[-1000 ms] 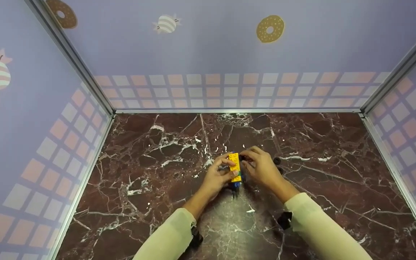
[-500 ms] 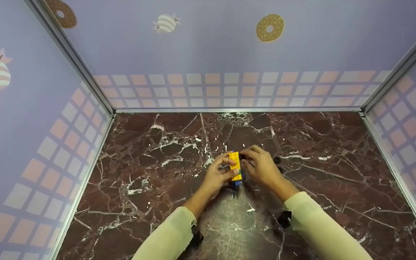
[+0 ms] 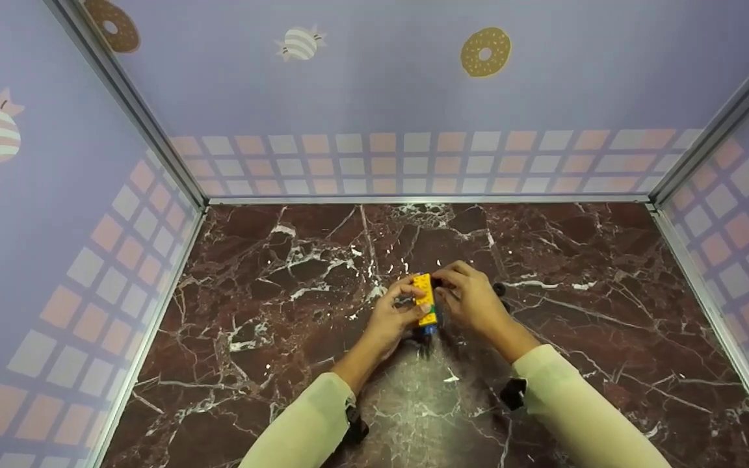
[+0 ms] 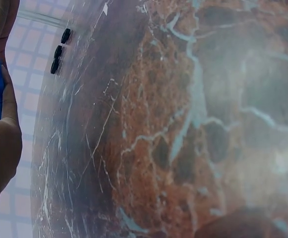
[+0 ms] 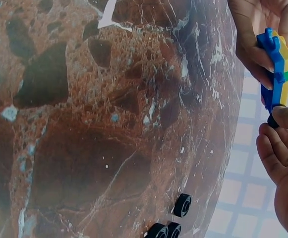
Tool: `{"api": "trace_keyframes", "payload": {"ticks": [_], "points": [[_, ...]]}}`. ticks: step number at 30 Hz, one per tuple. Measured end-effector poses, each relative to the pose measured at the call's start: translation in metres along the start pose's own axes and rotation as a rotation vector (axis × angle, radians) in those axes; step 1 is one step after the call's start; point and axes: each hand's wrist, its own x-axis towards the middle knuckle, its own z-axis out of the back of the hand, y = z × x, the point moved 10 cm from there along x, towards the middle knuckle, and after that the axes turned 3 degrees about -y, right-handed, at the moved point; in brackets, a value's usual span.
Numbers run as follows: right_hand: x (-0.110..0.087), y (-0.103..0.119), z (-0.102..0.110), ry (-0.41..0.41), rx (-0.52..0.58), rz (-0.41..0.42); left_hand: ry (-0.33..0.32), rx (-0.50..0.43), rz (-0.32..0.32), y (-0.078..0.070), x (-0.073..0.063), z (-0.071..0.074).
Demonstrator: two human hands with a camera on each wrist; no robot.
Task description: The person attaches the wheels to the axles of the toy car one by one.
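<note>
Little has moved since a second ago: both my hands keep their places, and only the toy's near end has shifted slightly to the right. I hold the toy (image 3: 426,296) between them, near the middle of the table (image 3: 270,364), its long side running away from me. My left hand (image 3: 391,318) is clamped on it, fingers and thumb bent over the yellow studded top. Blue shows below the yellow, with green partway along. My right hand (image 3: 475,305) is at the toy's right side, thumb and fingertips together on a small black piece (image 5: 272,121) against the blue edge. Whether that piece is fixed on, or the toy touches the table, I cannot tell.

Three loose black wheels (image 5: 182,205) lie on the table to the right of my right hand, two close together and one just beside them. Pale sleeves (image 3: 303,422) cover my forearms. Beyond the table stands a lilac wall (image 3: 374,97) with doughnuts (image 3: 486,52).
</note>
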Motion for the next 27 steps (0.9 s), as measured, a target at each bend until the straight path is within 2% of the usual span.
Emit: {"api": "trace_keyframes", "payload": {"ticks": [20, 27], "points": [[0.0015, 0.0028, 0.0043, 0.003, -0.01, 0.07, 0.031, -0.029, 0.017, 0.0, 0.0003, -0.0044], [0.0021, 0.0021, 0.0041, 0.0, 0.004, 0.06, 0.018, -0.03, 0.013, 0.0004, 0.0016, -0.0037]]}}
